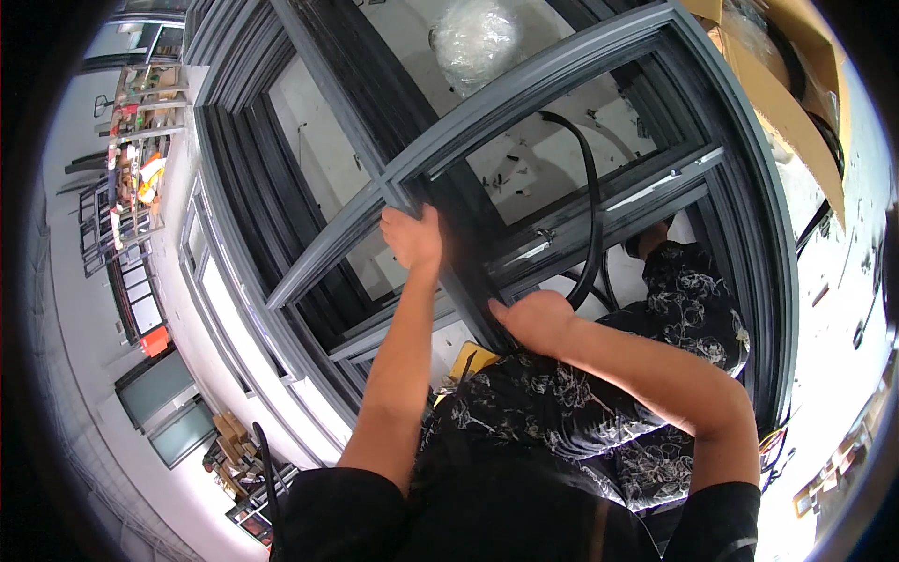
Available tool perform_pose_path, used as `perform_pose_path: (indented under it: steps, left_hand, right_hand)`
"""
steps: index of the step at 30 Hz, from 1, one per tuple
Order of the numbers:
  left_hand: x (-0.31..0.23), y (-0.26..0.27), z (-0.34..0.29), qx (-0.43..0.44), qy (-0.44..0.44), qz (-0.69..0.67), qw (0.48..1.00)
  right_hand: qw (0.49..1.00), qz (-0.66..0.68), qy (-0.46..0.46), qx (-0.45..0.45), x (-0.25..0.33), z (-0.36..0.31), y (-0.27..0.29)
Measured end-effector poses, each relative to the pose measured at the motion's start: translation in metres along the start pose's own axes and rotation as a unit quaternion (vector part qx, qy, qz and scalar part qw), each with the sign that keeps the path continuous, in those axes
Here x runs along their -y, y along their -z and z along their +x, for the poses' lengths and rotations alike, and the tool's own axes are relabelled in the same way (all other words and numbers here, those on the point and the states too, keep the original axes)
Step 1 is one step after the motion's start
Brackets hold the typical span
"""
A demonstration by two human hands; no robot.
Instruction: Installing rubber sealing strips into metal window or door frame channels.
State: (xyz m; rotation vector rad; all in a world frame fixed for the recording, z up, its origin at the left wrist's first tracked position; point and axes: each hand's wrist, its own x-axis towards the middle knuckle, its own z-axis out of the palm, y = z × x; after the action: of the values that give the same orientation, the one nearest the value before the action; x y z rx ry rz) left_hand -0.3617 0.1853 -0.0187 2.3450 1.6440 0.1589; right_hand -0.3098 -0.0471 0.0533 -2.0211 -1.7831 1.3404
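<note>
A large grey window frame [552,58] with crossing bars stands around and in front of me. My left hand [412,236] is closed around its middle bar, near the joint where the bars cross, with the thumb along the top. Lower down on the same dark bar, my right hand [538,321] is closed, its thumb pressed to the bar's surface. What its curled fingers hold, if anything, is hidden. A black rubber strip [594,187] loops through the opening just beyond my right hand and passes down behind it.
Clear plastic wrap [478,42] lies in the far opening. Dark scraps are scattered on the pale floor [524,192]. At the right stands an open cardboard box [782,108] holding black strips. More frames [220,281] lean at the left, and a loaded rack [140,159] stands farther off.
</note>
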Motion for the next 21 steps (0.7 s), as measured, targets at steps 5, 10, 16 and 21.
perform_pose_path:
  steps: [5,10,16,21]
  left_hand:
    - [0.038,0.062,-0.022,0.121,-0.269,-0.016,0.955]
    - [0.041,0.114,-0.002,0.193,-0.506,0.171,0.823]
    - [0.021,0.101,0.031,0.207,-0.657,0.199,0.697]
    - [0.018,0.073,0.045,0.254,-0.719,0.159,0.627]
  right_hand:
    - [0.999,0.016,-0.002,0.036,-0.019,0.011,0.012]
    - [0.99,0.105,0.042,0.084,-0.034,0.01,0.031]
    - [0.935,0.304,-0.021,0.18,-0.054,0.004,0.03]
    - [0.984,0.153,0.007,0.09,-0.029,0.013,-0.003]
